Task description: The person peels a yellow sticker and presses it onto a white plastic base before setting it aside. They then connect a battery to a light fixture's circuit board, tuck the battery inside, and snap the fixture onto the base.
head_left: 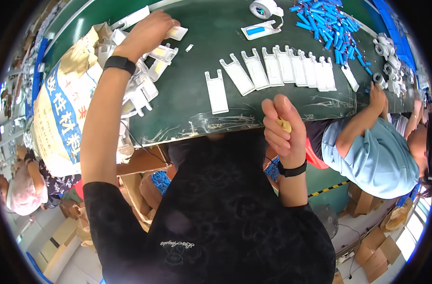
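Observation:
At the far left of the green table, my left hand (149, 31) reaches over a heap of white plastic casings. Its fingers close at a small white casing (179, 33) with a yellowish patch beside it; the fingertips are partly hidden. My right hand (284, 124) is raised off the table's front edge with its fingers curled. A small yellow piece (284, 125) shows among those fingers; whether it is held or worn on a finger is unclear. Flat white covers with two prongs, several of them, fan out in a row; one cover (217, 92) stands apart at the left end.
A big printed sack (67, 102) leans at the left beside the casing heap (142, 85). Blue cylindrical cells (322, 21) are piled at the back right. A white round unit (265, 8) is wired to an open casing (262, 30). A co-worker in light blue (374, 151) handles white parts at right.

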